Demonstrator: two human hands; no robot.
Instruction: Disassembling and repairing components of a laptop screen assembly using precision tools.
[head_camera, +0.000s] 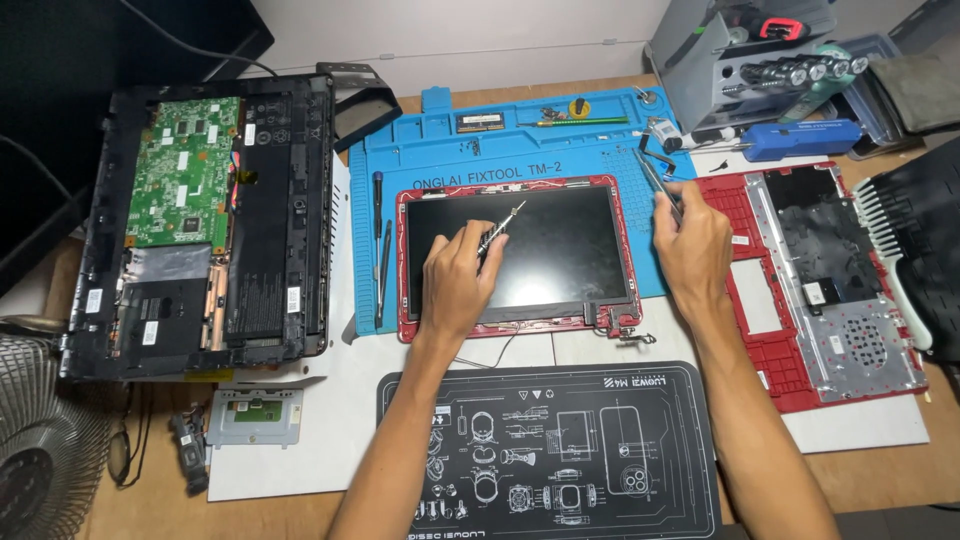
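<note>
I see left hand (458, 275) fingers pinching a small screwdriver (497, 228), tip over the red-framed screen panel (515, 255) lying under both hands, right hand (690, 245) fingers pinching tweezers (655, 178) at its top-right corner, probably steadying.

screen panel (515, 250): black glass, red frame
work mat (500, 150): bright blue
lower mat (560, 450): black, white line drawings
circuit board (185, 170): green
palm rest (790, 290): red, silver plate
screwdriver (497, 230): silver
brush (895, 250): white
</note>
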